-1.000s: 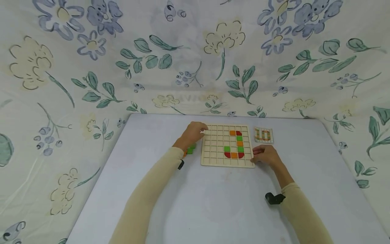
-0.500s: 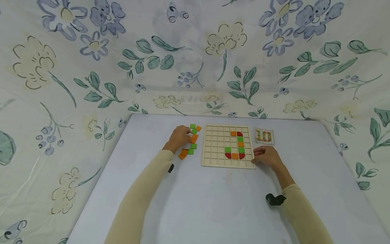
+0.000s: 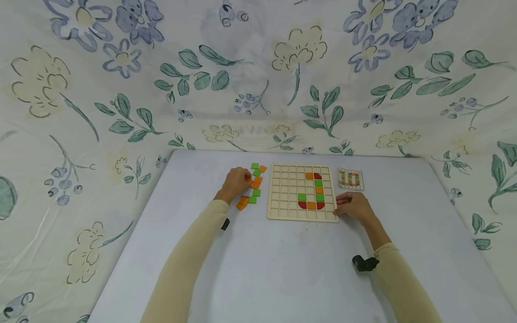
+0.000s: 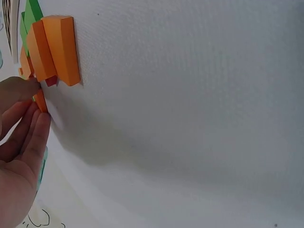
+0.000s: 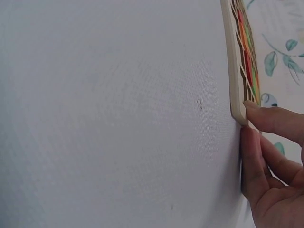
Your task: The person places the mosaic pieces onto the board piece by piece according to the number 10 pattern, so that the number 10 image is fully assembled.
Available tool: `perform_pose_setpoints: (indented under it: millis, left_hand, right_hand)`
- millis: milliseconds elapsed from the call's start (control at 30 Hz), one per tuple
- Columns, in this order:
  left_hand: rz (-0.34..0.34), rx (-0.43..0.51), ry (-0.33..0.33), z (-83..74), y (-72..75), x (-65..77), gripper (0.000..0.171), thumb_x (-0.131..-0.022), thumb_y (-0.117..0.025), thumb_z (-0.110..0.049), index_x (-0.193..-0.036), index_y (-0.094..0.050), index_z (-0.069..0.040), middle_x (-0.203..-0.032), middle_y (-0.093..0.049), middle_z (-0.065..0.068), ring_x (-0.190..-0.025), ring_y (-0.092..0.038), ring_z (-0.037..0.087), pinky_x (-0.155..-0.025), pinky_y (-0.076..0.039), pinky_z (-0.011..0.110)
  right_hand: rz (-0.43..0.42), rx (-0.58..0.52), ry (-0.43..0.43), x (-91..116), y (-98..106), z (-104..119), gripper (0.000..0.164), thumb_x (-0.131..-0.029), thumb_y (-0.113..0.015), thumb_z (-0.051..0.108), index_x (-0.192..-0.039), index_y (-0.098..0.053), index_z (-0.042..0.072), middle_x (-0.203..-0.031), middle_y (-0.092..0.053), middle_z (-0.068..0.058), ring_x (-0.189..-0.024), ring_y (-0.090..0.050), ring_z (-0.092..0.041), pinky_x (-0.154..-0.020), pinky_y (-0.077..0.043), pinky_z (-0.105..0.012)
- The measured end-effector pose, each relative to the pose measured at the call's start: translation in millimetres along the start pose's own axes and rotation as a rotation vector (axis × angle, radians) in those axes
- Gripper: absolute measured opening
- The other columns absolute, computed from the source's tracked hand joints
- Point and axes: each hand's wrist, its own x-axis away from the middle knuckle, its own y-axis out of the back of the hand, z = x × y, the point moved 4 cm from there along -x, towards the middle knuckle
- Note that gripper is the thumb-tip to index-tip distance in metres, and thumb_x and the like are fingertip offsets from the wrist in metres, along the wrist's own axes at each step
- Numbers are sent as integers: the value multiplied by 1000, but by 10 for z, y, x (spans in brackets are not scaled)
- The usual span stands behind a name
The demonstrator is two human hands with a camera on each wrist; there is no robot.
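Note:
In the head view my left hand (image 3: 234,183) is at the loose tiles left of the board. Its thumb and fingertips pinch an orange tile (image 4: 41,100), seen edge-on in the left wrist view. Beside it lie other orange tiles (image 4: 61,50) and green tiles (image 3: 256,193). My right hand (image 3: 353,205) grips the near right corner of the pale wooden grid board (image 3: 281,197). The thumb lies on the rim there, with the fingers against the side edge (image 5: 233,71). Orange, green and red pieces form a hooked J-like figure in the board's right half.
A small patterned card (image 3: 350,179) lies to the right of the board. Beneath everything is a white table (image 3: 282,269), backed by a flowered cloth (image 3: 250,67). A dark wrist camera (image 3: 365,263) sits at the right sleeve.
My left hand has moved left from the board's left edge to the loose tiles, uncovering several of them, and now pinches an orange tile. The right hand stays at the board's corner.

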Motion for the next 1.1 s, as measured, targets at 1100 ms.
perform_pose_setpoints:
  millis: [1100]
  left_hand:
    - [-31, 74, -261, -321, -123, -27, 33, -82, -72, -7, -113, -68, 1, -106, -65, 11, -96, -56, 24, -86, -49, 34]
  right_hand:
    - [3, 2, -10, -27, -2, -15, 49, -72, -83, 9, -115, -64, -3, -101, -65, -13, -89, -59, -25, -79, -47, -34]
